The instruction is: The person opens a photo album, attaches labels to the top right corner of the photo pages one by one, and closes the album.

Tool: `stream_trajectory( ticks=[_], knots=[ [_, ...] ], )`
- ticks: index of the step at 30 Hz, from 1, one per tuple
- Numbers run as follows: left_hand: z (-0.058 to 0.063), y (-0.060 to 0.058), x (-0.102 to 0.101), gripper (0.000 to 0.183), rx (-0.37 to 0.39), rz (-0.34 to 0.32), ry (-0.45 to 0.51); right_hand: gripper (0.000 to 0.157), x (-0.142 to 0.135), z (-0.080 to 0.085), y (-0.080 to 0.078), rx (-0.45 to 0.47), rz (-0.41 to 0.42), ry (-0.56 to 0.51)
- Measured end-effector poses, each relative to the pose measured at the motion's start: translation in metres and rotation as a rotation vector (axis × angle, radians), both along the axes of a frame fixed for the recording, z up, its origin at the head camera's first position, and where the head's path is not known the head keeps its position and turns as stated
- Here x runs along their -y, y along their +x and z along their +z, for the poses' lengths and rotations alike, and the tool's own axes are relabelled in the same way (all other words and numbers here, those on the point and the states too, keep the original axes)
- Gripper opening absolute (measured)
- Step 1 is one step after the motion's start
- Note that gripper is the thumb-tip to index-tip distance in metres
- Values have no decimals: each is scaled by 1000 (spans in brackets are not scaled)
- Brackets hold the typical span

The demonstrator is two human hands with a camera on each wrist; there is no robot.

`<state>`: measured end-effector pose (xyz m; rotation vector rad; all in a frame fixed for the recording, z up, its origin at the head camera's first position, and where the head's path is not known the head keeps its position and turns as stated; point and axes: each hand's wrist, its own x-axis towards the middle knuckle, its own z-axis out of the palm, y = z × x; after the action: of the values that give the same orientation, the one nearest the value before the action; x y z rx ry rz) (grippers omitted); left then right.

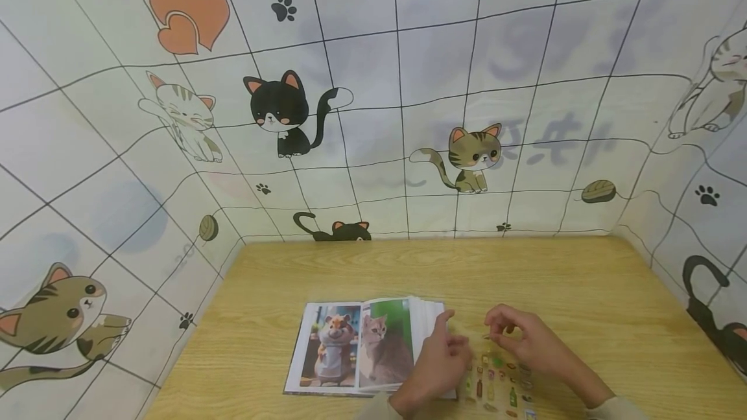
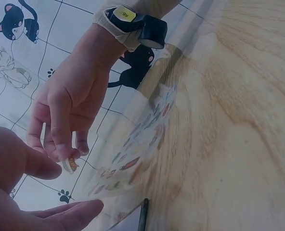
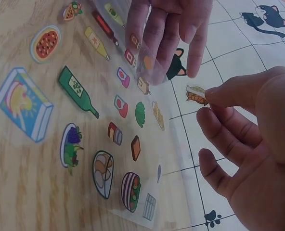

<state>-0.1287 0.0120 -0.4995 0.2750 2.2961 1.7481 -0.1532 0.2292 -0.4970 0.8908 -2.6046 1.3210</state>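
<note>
Cat-like sticker (image 3: 196,95): one end was hidden where the right hand (image 1: 533,342) pinched it; its print was too small to tell in the head view.
Sticker sheet (image 1: 495,381): below the pinch, its near end ran to the head view's bottom edge; smallest prints were unreadable.
Photo album (image 1: 358,345): left of the pinch, partly hidden behind the left hand (image 1: 441,355).
Left hand: was cut off by the left wrist view's edge.
Wall lettering (image 1: 560,141): was blurred, beyond the pinch.
</note>
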Motion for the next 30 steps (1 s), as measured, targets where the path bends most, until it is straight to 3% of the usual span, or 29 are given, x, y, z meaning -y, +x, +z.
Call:
stream_trajectory(
  ticks=[7,16,19,26,30],
  knots=[
    [0,-2,-1,68,-15,-12,-11,18,1,-1,1,5,3,-11],
    [2,0,1,58,-82,35,-53,18,4,-1,0,37,1,-13],
    [4,1,5,48,-107,30,-8,17,7,0,0,36,7,-26],
    [17,-1,21,35,-176,-5,192,18,18,3,-2,-4,25,-71],
    [21,-3,34,34,-198,11,184,18,24,4,-3,-8,42,-73]
  ],
)
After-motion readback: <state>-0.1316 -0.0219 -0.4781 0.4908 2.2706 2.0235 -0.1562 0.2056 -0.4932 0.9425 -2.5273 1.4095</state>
